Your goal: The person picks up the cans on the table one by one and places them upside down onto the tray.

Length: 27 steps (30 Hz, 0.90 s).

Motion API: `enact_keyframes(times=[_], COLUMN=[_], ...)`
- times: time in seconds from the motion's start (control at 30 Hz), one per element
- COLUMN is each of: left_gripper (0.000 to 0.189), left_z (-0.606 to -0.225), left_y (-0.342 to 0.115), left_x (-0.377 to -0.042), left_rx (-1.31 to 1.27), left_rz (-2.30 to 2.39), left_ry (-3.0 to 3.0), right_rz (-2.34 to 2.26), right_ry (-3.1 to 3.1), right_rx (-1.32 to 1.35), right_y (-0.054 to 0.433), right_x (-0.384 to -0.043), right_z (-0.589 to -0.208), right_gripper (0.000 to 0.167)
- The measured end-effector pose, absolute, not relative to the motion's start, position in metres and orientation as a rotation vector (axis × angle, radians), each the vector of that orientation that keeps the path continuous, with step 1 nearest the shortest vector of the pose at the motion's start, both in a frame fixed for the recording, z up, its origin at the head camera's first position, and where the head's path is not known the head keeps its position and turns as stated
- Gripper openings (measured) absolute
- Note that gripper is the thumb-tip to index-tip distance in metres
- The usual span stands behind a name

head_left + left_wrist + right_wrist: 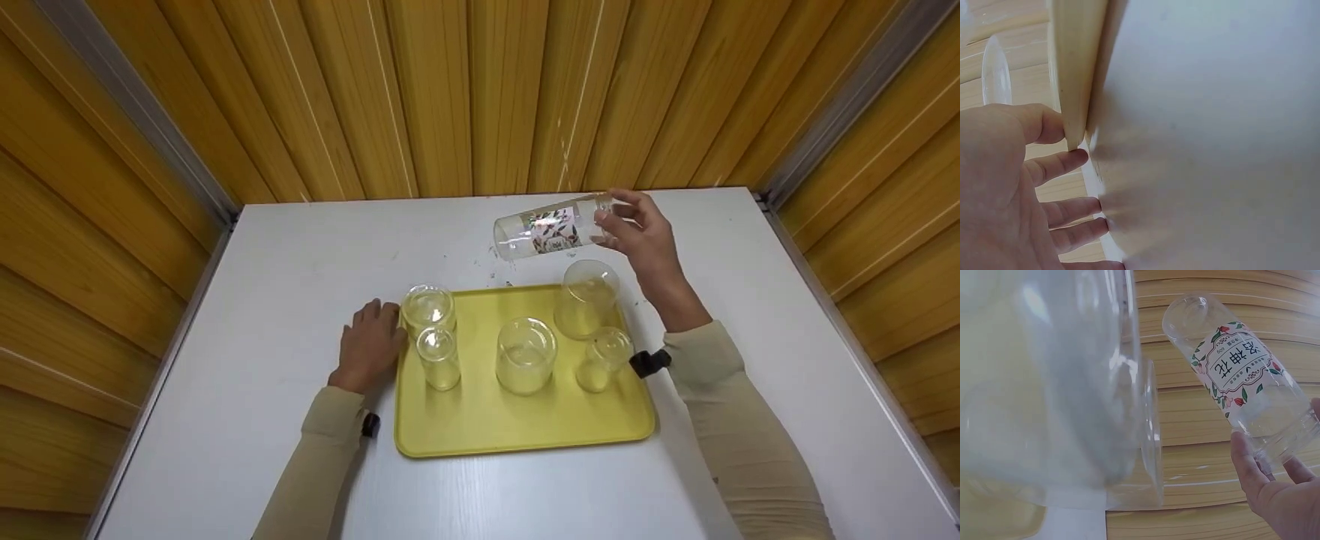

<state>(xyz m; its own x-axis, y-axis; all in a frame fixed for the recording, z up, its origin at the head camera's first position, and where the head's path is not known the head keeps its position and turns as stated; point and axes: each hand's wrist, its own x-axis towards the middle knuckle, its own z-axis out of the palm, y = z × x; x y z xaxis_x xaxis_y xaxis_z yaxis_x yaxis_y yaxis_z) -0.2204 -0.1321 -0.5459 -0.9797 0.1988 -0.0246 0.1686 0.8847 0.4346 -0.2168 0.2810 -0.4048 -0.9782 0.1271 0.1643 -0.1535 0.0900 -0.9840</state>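
Observation:
My right hand (645,236) holds a clear plastic bottle (1280,402) by its neck end, with thumb and fingers around it. The bottle lies tilted in the air beyond the tray, its base pointing left, and carries a white label with flowers and leaves. On the table, my left hand (367,343) rests at the upper left corner of the yellow tray (480,427). In the left wrist view its thumb and index fingertip touch the tray's rim (1075,84), while the other fingers reach straight out to the white surface.
Several clear containers stand on the tray: a jar (429,306) and a small one (441,364) at left, a wide one (526,360) in the middle, a large one (577,311) and a small one (600,364) at right. Wood-patterned walls (435,97) enclose the white table (300,255).

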Motion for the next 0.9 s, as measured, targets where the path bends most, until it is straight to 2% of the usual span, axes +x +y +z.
enact_keyframes(times=[0.37,0.9], left_gripper=[0.046,0.049], left_z=[-0.5425,-0.5447], left_y=[-0.1343,-0.1394], left_x=[-0.2216,-0.2237], left_rx=[0.277,0.288], left_rz=[0.737,0.704], left_ry=[2.952,2.96], right_rz=[2.051,2.146], right_ry=[-2.11,-2.012], right_rx=[0.001,-0.007], right_y=[0.2787,0.2764], right_x=[-0.2141,-0.2112], right_z=[-0.4064,-0.4121], right_gripper=[0.058,0.047])
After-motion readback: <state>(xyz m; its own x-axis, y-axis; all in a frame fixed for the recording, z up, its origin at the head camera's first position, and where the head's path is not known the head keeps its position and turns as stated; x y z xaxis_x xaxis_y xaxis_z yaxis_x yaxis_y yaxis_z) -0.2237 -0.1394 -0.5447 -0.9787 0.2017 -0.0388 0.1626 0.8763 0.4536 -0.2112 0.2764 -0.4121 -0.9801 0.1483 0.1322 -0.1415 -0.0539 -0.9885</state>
